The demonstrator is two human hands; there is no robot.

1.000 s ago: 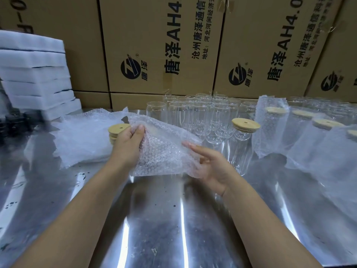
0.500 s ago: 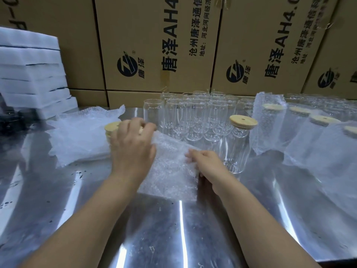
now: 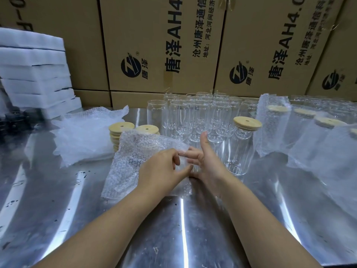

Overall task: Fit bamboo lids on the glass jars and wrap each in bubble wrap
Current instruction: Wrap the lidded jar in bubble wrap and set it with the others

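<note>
Here, in the head view, the left hand (image 3: 164,167) curls its fingers and thumb on the right edge of a bubble wrap sheet (image 3: 133,159), pinching it. The right hand (image 3: 205,161) meets it at that edge with fingers straight and thumb raised, holding nothing. The sheet spreads left of the pinch and its near edge lies on the steel table (image 3: 77,209), where bare surface runs toward the person. Just right of the right hand stands a lidded jar (image 3: 240,151). Beyond the pinch stand open jars (image 3: 193,117); beyond and left, two bamboo lid stacks (image 3: 121,127) touch the sheet's far edge. Wrapped jars (image 3: 274,128) stand farther right.
</note>
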